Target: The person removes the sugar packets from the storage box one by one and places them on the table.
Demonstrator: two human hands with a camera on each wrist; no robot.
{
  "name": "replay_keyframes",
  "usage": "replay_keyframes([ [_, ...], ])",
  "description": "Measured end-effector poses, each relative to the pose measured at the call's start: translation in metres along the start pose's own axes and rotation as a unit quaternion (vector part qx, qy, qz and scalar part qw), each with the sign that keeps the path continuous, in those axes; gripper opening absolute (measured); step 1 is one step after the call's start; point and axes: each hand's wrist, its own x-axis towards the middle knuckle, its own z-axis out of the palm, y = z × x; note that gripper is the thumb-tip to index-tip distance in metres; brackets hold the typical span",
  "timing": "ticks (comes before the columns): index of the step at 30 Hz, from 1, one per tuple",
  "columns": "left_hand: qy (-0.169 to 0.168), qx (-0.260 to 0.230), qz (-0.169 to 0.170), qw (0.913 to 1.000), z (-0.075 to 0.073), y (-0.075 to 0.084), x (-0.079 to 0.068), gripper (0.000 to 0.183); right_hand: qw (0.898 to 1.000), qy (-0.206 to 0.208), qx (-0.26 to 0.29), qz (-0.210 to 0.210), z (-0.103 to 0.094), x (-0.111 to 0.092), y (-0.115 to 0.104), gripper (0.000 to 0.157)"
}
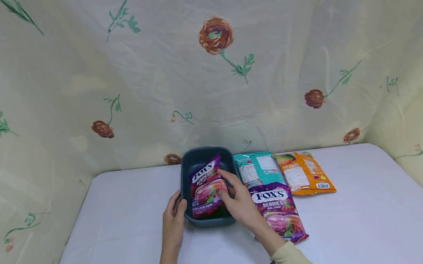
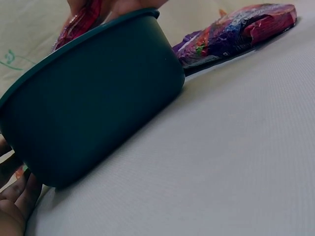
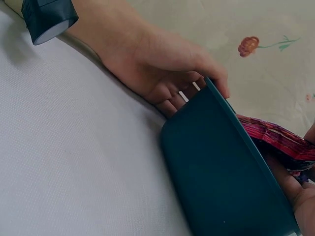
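A dark teal plastic tub (image 1: 215, 223) stands near the table's back edge. My left hand (image 1: 173, 217) holds its left side, thumb at the rim and fingers against the outer wall, as the right wrist view shows. Inside the tub a purple Fox's Berries candy bag (image 1: 206, 188) leans at a tilt. My right hand (image 1: 239, 200) grips that bag by its right side, the thumb on its front. Part of the bag shows above the rim in the right wrist view. The tub's floor is mostly hidden under the bag.
Right of the tub lie a second purple Fox's Berries bag (image 1: 278, 215), a teal bag (image 1: 250, 168) partly under it, and an orange bag (image 1: 305, 173). A white-covered table (image 1: 369, 201) bears everything. Flowered cloth (image 1: 173, 67) hangs behind and at both sides.
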Motion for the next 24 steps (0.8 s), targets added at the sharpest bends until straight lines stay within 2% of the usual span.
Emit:
replay_keyframes([
  [13, -0.004, 0.005, 0.003, 1.0, 0.0, -0.001, 0.001, 0.046, 0.999, 0.017, 0.027, 0.02, -0.01, -0.007, 0.003, 0.05],
  [20, 0.001, 0.01, 0.003, 0.9999, 0.0, -0.001, 0.0, 0.045, 0.999, 0.038, 0.011, 0.01, -0.016, -0.009, 0.005, 0.05],
  [24, 0.002, 0.012, 0.006, 0.9999, 0.001, 0.0, 0.0, 0.044, 0.999, 0.035, 0.011, 0.007, -0.018, -0.012, 0.007, 0.05],
])
